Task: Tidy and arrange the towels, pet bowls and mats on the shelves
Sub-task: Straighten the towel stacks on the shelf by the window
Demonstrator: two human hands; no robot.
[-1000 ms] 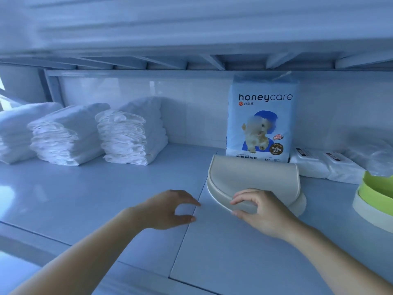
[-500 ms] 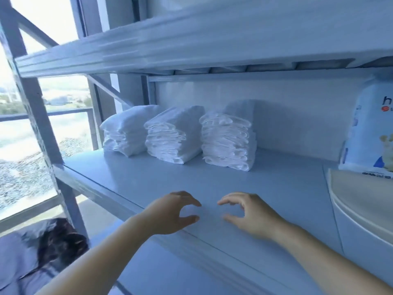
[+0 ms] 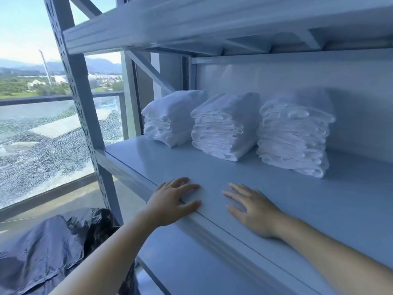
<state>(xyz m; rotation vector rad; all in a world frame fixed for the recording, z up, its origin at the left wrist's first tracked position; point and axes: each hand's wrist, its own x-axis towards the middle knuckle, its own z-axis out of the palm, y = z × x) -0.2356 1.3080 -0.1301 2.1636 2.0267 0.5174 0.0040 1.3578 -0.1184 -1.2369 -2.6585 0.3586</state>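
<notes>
Three stacks of folded white towels stand in a row at the back of the grey shelf [image 3: 244,184]: a left stack [image 3: 170,118], a middle stack [image 3: 223,126] and a right stack [image 3: 293,135]. My left hand [image 3: 172,202] lies flat over the shelf's front edge with fingers spread and holds nothing. My right hand [image 3: 253,209] rests palm down on the shelf board, also with nothing in it. Both hands are well in front of the towels. No pet bowls or mats show in this view.
An upper shelf [image 3: 212,20] hangs overhead. A perforated metal upright [image 3: 83,103] stands at the shelf's left end. Beyond it is a window with a cracked glass railing [image 3: 42,141]. A dark plastic bag [image 3: 53,248] lies on the floor at lower left.
The view has swung left, away from the beige mat, the pet pad pack and the green bowl. My right hand has left the mat. Both hands now lie flat on the shelf.
</notes>
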